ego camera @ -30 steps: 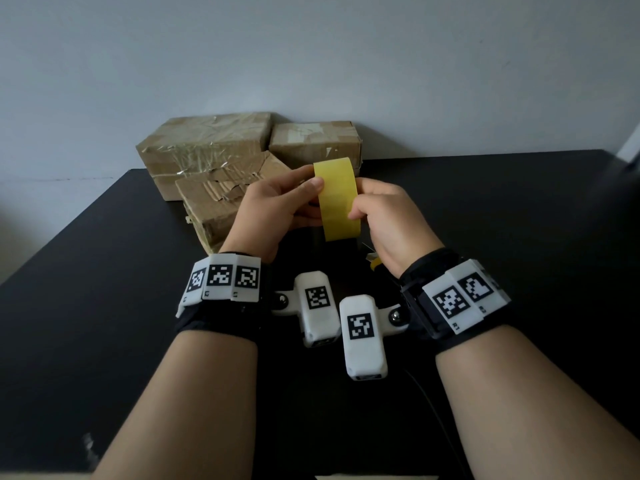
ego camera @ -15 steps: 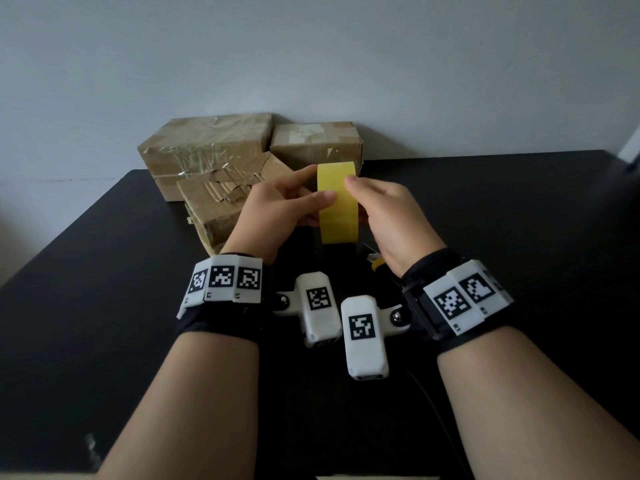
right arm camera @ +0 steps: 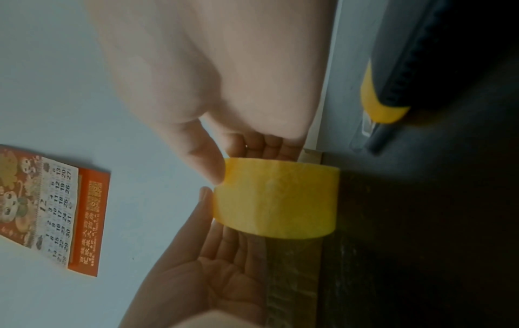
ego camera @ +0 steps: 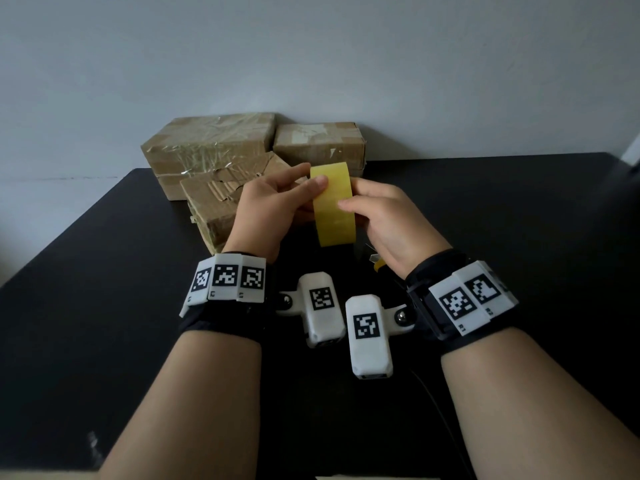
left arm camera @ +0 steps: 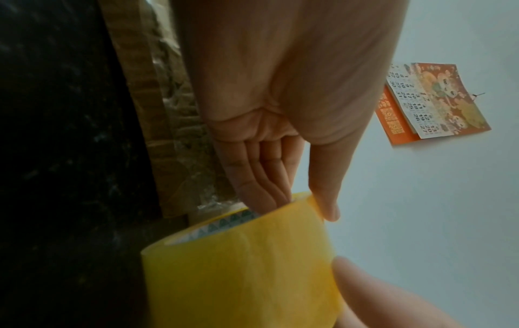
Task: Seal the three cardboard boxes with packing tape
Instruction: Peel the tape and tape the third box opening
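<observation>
Both hands are holding a yellow roll of packing tape (ego camera: 334, 204) up above the black table (ego camera: 485, 220), near its middle: the left hand (ego camera: 266, 209) is pinching it with thumb on the outer face and fingers (left arm camera: 258, 177) reaching into the core, and the right hand (ego camera: 388, 220) is gripping the opposite side. Three cardboard boxes (ego camera: 214, 147) are sitting clustered at the table's far edge, against the wall, just beyond the hands.
</observation>
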A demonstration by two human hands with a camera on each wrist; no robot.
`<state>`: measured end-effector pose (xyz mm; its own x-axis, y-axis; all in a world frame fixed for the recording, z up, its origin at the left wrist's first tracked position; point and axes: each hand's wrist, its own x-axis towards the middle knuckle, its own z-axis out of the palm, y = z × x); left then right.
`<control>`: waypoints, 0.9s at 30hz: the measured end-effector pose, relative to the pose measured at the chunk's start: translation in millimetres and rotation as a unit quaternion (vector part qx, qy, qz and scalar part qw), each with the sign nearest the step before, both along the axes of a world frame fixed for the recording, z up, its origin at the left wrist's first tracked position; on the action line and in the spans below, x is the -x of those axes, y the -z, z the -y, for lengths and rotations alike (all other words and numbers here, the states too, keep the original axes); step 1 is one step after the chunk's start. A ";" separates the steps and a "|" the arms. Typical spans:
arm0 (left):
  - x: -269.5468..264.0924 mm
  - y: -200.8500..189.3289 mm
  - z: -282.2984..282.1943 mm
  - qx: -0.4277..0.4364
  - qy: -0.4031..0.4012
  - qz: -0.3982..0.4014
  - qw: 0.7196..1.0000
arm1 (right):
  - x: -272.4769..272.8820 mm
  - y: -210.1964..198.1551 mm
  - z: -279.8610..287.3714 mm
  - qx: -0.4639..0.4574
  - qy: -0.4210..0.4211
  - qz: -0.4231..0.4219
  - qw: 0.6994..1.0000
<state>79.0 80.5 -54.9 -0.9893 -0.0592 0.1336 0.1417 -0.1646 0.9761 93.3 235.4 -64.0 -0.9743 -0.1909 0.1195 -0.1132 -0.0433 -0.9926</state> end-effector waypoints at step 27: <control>-3.4 -0.2 -2.0 0.037 0.050 -0.024 0.998 | -2.2 -3.2 6.1 -0.013 0.076 0.042 0.996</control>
